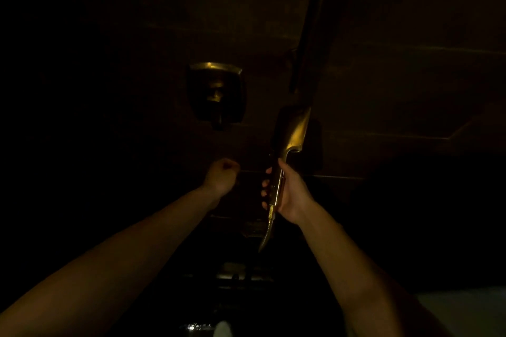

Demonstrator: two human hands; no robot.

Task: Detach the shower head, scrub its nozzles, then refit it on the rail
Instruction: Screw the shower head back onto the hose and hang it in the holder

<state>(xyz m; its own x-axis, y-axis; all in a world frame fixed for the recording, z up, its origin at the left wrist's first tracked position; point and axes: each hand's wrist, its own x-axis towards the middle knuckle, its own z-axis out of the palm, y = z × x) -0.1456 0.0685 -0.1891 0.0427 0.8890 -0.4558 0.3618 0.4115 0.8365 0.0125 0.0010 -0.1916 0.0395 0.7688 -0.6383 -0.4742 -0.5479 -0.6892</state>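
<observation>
The scene is very dark. A metal hand-held shower head (294,128) stands upright in front of the tiled wall, at the foot of a dark vertical rail (312,35). My right hand (284,191) grips its handle, fingers wrapped round it and thumb up along it. The flexible hose (267,238) hangs down from the handle's lower end. My left hand (221,176) is raised to the left of the handle with its fingers curled into a fist, holding nothing that I can see. The nozzle face is hidden from me.
A metal wall valve plate with a lever handle (216,93) is fixed on the tiled wall up and left of my hands. Faint metal fittings (241,276) show low in the middle. A pale edge (462,309) shows at the bottom right.
</observation>
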